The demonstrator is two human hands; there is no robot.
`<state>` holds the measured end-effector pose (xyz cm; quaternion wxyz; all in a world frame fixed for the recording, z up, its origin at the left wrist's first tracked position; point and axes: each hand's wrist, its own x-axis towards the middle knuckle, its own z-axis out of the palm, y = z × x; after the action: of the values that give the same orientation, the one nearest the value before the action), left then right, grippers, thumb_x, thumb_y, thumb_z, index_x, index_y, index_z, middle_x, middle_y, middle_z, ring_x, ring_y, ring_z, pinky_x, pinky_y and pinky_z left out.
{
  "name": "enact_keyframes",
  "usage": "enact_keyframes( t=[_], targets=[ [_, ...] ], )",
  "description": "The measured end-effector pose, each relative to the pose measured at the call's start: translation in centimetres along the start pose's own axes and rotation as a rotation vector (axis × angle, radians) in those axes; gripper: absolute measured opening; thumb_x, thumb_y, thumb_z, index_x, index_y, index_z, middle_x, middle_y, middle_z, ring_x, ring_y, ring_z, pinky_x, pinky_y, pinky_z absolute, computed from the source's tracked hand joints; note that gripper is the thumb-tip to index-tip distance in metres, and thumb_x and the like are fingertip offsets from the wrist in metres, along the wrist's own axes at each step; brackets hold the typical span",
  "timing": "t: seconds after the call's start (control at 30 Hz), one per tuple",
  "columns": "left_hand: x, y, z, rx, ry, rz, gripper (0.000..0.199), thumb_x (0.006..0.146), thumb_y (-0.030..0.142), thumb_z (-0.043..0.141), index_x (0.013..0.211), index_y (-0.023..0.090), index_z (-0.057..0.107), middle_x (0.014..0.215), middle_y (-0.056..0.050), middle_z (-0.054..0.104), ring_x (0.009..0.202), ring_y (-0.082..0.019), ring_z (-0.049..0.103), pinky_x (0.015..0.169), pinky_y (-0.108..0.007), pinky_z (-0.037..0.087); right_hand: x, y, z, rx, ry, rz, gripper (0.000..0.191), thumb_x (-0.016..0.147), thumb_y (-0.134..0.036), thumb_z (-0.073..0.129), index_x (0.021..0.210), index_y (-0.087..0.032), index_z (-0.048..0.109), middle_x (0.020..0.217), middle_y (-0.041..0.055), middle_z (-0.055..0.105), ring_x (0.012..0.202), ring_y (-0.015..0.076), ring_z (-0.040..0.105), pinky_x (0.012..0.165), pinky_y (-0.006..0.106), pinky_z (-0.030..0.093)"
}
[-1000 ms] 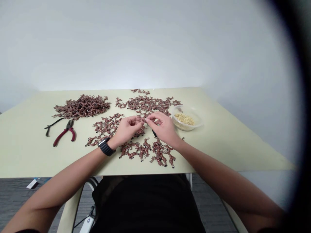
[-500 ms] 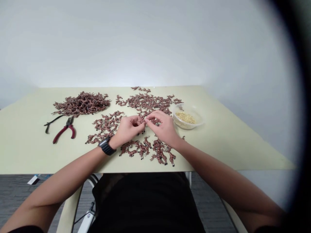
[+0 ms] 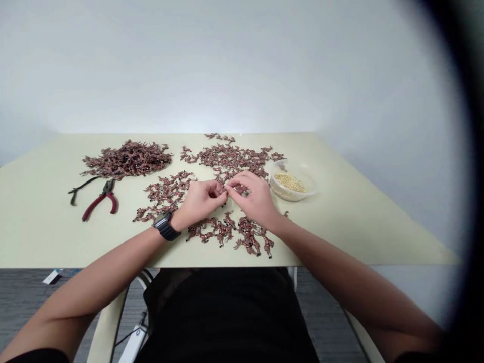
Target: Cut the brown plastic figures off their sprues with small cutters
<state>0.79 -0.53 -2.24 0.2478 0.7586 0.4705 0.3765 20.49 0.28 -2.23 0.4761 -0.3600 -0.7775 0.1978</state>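
Observation:
Many small brown animal-shaped figures [image 3: 234, 157] are spread over the pale yellow table. My left hand [image 3: 202, 201], with a dark watch [image 3: 165, 226] at its wrist, is closed over the middle of them, thumb and fingers pressed together. My right hand [image 3: 255, 197] meets it fingertip to fingertip, its thumb and forefinger in a pinch. Whatever lies between the fingertips is too small and hidden to name. Right of my right hand is a clear round tub [image 3: 315, 190] with small gold-coloured pieces [image 3: 290, 182] in it.
A dense heap of brown figures [image 3: 130, 160] lies at the back left. In front of it are red-handled pliers [image 3: 99, 200] and a thin black tool [image 3: 75, 193]. The table's front edge [image 3: 94, 266] runs close to my body.
Both hands keep nearly the same place and pose, their fingertips still together. The view has shifted very slightly.

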Motion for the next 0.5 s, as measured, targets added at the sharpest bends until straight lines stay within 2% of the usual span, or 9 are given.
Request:
enact_keyframes(
  t=[0.27,0.37,0.5],
  targets=[
    [-0.16,0.15,-0.07,0.159,0.015,0.061,0.028,0.093,0.035,0.067,0.072,0.017,0.065,0.068,-0.001,0.071,0.059,-0.013,0.062,0.06,-0.025,0.042,-0.6,0.58,0.83,-0.165,0.046,-0.194,0.014,0.1,-0.018,0.058,0.096,-0.023,0.07,0.1,0.0095,0.068,0.101,0.0257,0.063,0.092,0.043,0.054],
    [-0.23,-0.15,-0.13,0.254,-0.004,0.099,0.028,0.095,0.036,0.065,0.075,0.018,0.063,0.069,-0.003,0.07,0.058,-0.014,0.06,0.059,-0.026,0.038,-0.65,0.34,0.91,-0.141,0.036,-0.169,0.013,0.099,-0.018,0.059,0.095,-0.023,0.071,0.099,0.0091,0.069,0.099,0.0254,0.064,0.09,0.043,0.055],
    [-0.24,-0.45,-0.11,0.341,-0.021,0.129,0.028,0.098,0.037,0.061,0.077,0.018,0.061,0.067,-0.003,0.068,0.057,-0.014,0.057,0.057,-0.027,0.034,-0.45,0.1,0.7,-0.06,0.031,-0.05,0.011,0.096,-0.019,0.064,0.093,-0.024,0.074,0.097,0.0072,0.071,0.091,0.0234,0.067,0.082,0.039,0.056]
  ],
)
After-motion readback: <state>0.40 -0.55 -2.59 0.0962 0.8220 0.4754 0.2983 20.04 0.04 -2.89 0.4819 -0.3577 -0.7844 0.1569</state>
